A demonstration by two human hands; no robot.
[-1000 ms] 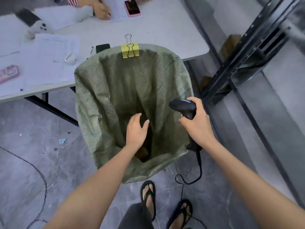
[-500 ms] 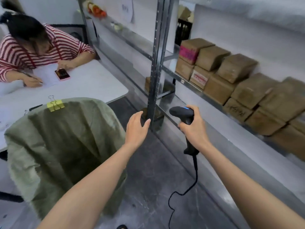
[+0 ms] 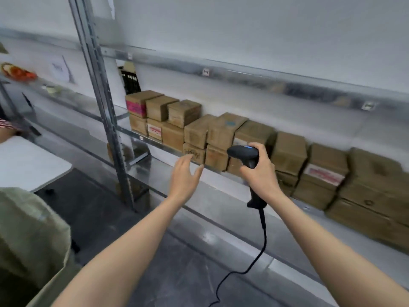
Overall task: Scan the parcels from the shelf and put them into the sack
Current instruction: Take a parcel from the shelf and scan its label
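Observation:
Several brown cardboard parcels (image 3: 223, 134) are stacked in two layers along a metal shelf (image 3: 212, 202). My left hand (image 3: 184, 177) hovers empty with straight fingers just in front of the lower parcels. My right hand (image 3: 260, 171) grips the handle of a black corded barcode scanner (image 3: 244, 154), whose head points left toward the parcels. The green woven sack (image 3: 28, 238) shows only partly at the lower left edge.
A grey upright shelf post (image 3: 104, 120) stands left of the parcels. A white table corner (image 3: 33, 165) lies at the left, with a striped sleeve (image 3: 6, 124) of another person above it. The scanner cable (image 3: 254, 260) hangs down over the dark floor.
The view has swung from the sack up and right to the shelf. Both hands now sit in front of the parcels; the left hand has left the sack mouth, still empty.

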